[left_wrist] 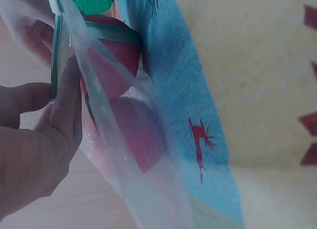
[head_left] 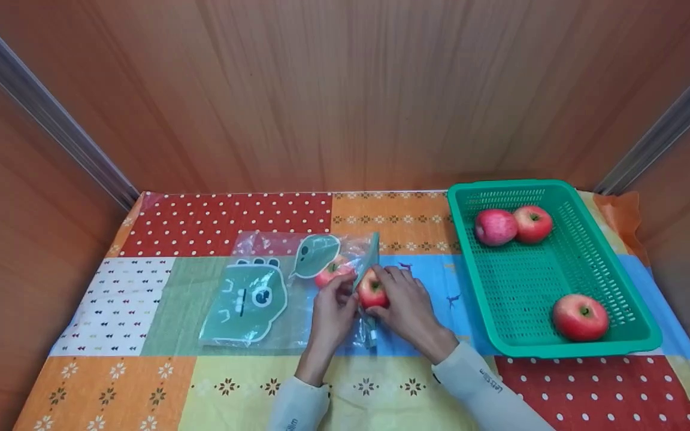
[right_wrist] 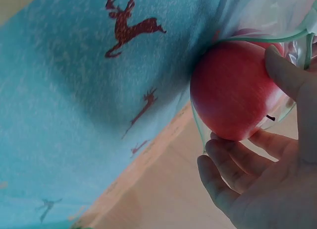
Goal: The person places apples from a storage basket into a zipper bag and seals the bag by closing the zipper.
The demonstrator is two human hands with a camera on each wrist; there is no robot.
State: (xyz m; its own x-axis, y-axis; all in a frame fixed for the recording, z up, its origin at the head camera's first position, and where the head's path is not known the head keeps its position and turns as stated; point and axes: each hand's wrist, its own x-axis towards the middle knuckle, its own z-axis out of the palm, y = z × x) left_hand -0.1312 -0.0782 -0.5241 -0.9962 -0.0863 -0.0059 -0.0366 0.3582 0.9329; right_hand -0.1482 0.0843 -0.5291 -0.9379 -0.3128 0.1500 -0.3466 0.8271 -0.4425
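A clear zip bag [head_left: 303,323] with green dinosaur print lies flat, its mouth with the green zip [left_wrist: 57,55] facing right. One apple [head_left: 328,274] is inside it, seen through the film. My left hand [head_left: 334,308] pinches the upper zip edge between thumb and fingers, lifting it. My right hand [head_left: 406,302] grips a second red apple [right_wrist: 233,90], thumb on one side and fingers on the other. That apple sits in the bag's mouth, partly inside the zip line. In the left wrist view the two apples lie close together behind the film.
To the right stands a green perforated basket [head_left: 477,311] with an apple [head_left: 581,317] near its front and two more apples [head_left: 496,227] at its back. A patchwork cloth [head_left: 159,383] covers the table. Wood-grain panels [head_left: 345,96] rise behind and at both sides.
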